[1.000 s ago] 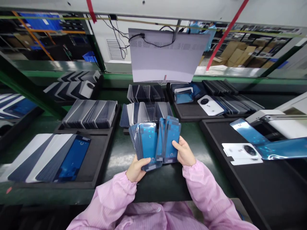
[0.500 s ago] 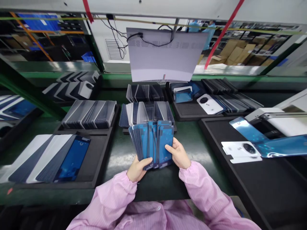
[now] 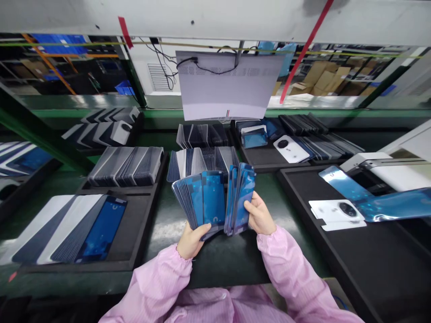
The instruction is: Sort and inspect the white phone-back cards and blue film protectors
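Note:
Low over the green bench, my left hand (image 3: 192, 240) grips a fanned stack of blue-faced phone back panels (image 3: 213, 197), its thumb across the lower edge. Beside it, my right hand (image 3: 261, 214) pinches a smaller bunch of the same panels (image 3: 244, 199) by their right side, tilted away from the left stack. A narrow gap shows between the tops of the two bunches; whether they touch at the bottom I cannot tell. Just behind them stands a row of upright panels (image 3: 188, 161), grey, white and dark blue.
A black tray (image 3: 134, 233) on the left carries spread panels (image 3: 63, 229). In the right tray (image 3: 377, 269) lie a white panel with a round camera ring (image 3: 336, 213) and shiny blue film (image 3: 397, 204). Behind, a monitor's back (image 3: 229, 85) hangs over more panel rows.
My right hand has moved right with several panels, parting them from the stack in my left hand. The two bunches now stand apart at the top. The view has tipped slightly upward.

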Available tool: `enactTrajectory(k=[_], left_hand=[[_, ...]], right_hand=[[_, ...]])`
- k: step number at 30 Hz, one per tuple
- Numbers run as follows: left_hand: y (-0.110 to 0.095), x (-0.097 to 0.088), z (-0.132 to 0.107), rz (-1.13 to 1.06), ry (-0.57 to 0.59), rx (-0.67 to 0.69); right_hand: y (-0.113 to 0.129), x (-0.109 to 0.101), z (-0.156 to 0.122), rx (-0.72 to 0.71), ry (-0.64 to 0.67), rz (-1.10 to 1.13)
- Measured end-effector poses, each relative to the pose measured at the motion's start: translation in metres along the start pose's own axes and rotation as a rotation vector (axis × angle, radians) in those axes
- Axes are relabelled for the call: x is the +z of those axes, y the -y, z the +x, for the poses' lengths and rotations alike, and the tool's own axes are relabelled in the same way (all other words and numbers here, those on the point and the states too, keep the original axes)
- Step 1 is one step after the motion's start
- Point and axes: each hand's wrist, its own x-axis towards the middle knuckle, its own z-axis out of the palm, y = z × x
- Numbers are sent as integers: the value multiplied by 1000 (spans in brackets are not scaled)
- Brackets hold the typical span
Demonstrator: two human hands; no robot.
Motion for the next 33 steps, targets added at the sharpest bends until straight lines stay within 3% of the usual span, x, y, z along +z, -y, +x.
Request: enactTrajectory(k=[5,10,14,21,27,33], left_hand=[[11,-4,0,3,62,14],[9,-5,0,-63,-12,-69],[4,-3,1,-34,-11,-42],[7,1,0,15,67,14],[5,1,1,-16,-18,-26],[8,0,0,5,76,4]], right_hand=[[-17,17,-8,79,131,-25],[-11,9,-1,49,28,5],[-6,5,0,99,100,41],[-24,16,-6,34,116,-11],[-20,12,-3,61,60,45],[-21,16,-6,62,109,38]])
